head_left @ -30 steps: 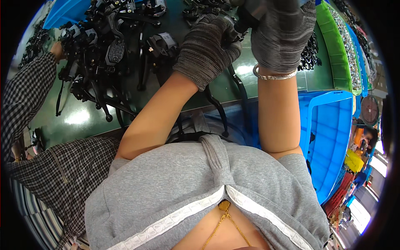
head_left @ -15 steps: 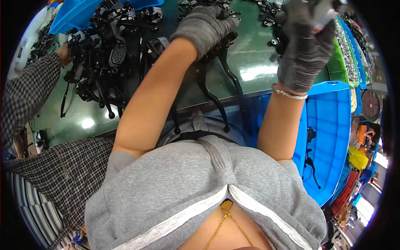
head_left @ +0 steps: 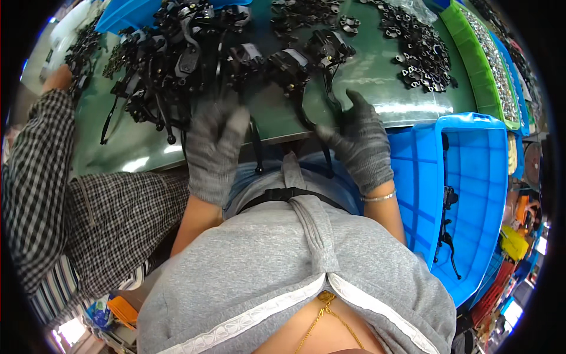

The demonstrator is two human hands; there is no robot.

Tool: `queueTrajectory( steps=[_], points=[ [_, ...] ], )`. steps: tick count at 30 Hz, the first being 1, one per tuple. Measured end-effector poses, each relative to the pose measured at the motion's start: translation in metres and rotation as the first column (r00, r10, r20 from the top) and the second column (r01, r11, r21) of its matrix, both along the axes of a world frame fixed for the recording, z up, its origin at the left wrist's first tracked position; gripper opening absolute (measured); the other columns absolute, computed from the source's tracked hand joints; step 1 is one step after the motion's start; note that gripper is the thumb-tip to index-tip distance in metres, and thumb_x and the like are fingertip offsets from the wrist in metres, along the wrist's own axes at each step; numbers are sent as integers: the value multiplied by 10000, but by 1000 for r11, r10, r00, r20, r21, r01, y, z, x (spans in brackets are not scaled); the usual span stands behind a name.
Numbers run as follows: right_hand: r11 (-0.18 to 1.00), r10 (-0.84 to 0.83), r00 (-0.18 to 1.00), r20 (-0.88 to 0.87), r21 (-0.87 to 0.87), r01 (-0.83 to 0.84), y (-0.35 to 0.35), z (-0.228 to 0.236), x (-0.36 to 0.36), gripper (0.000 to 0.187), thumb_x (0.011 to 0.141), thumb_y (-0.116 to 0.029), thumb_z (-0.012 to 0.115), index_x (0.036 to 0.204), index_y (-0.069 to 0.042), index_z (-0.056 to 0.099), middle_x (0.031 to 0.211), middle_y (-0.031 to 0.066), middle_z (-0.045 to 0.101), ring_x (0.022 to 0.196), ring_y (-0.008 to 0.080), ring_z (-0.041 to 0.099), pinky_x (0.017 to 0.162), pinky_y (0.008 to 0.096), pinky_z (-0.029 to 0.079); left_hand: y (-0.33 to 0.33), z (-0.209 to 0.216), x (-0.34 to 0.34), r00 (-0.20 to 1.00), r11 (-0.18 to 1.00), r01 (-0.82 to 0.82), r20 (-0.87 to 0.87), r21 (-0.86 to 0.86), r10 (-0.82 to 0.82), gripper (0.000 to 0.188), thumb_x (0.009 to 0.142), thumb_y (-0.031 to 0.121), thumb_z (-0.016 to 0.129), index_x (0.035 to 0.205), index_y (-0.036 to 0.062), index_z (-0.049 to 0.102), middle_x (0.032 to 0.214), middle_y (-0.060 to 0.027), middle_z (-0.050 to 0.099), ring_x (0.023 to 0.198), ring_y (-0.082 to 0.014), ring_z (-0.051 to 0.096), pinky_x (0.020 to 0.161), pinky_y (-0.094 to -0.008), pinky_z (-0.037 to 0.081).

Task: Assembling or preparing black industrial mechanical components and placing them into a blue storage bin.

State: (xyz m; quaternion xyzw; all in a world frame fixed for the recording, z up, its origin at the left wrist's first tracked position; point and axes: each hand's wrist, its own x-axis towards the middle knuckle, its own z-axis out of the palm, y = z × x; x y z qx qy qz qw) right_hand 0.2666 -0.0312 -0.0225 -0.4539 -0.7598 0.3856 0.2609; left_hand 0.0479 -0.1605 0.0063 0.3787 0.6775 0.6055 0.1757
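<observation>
Clear plastic bag [head_left: 417, 8] near green bin [head_left: 470, 64], right — co-worker's checked sleeve [head_left: 42, 168], far left.

On the bench [head_left: 365, 76], left to right: heaped lever assemblies [head_left: 187, 59], central assemblies [head_left: 289, 66], loose clamps [head_left: 420, 50], parts tray [head_left: 471, 74]; before its right end, a tub [head_left: 479, 177] with lever parts [head_left: 450, 197] inside.

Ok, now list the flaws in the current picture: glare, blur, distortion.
Head view: white glare on the green table, beside the right hand and at lower left; head view: the left hand looks smeared, probably by motion; head view: the blue bin bows along its outer side, and black fills the corners around the fisheye circle.
</observation>
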Motion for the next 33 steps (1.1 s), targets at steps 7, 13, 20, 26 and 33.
queueTrajectory(
  steps=[7, 13, 20, 26, 33],
  points=[
    [960, -30, 874, 484, 257, -109, -27, 7, -9, 928, 830, -338, 786, 1577, -77, 301, 1279, 276, 568, 1170, 401, 591, 949, 486, 525, -34, -63, 13, 948, 775, 310, 116, -550, -296, 531, 959, 453, 692, 1206, -17, 682, 975, -179, 723, 979, -306, 689, 937, -379, 531],
    [984, -158, 942, 296, 132, 123, -29, -6, -10, 765, 904, -125, 665, 1580, -84, 310, 1417, 270, 521, 986, 415, 688, 851, 428, 578, -16, -57, 29, 812, 791, 526, 462, -312, -357, 563, 979, 543, 615, 1096, 6, 739, 988, -134, 722, 1010, -214, 664, 953, -338, 501],
    [815, -1, 988, -157, -573, -90, 1, 36, 7, 551, 918, -58, 732, 1418, -38, 499, 1050, 73, 672, 843, 148, 611, 795, 297, 543, -13, -16, 8, 643, 851, 491, 736, -185, -211, 546, 1034, 519, 520, 678, 105, 520, 540, 18, 493, 432, -124, 411, 447, -286, 377],
    [876, 55, 853, -519, -385, -290, -33, 40, -33, 521, 924, -119, 765, 1372, -30, 514, 1159, 90, 649, 963, 129, 612, 845, 262, 535, -48, -14, -15, 876, 934, 332, -325, -130, -356, 361, 1045, 366, 501, 1046, 22, 608, 779, -65, 634, 623, -219, 616, 573, -348, 516],
    [885, 413, 668, -619, 99, -455, -8, 84, -168, 566, 941, -157, 746, 1421, -1, 490, 1197, 102, 653, 1070, 160, 643, 954, 324, 530, -51, 11, -119, 953, 982, -73, -302, -175, 17, 399, 1008, 449, 570, 1137, 72, 603, 903, -116, 655, 736, -232, 656, 667, -364, 549]
  ],
)
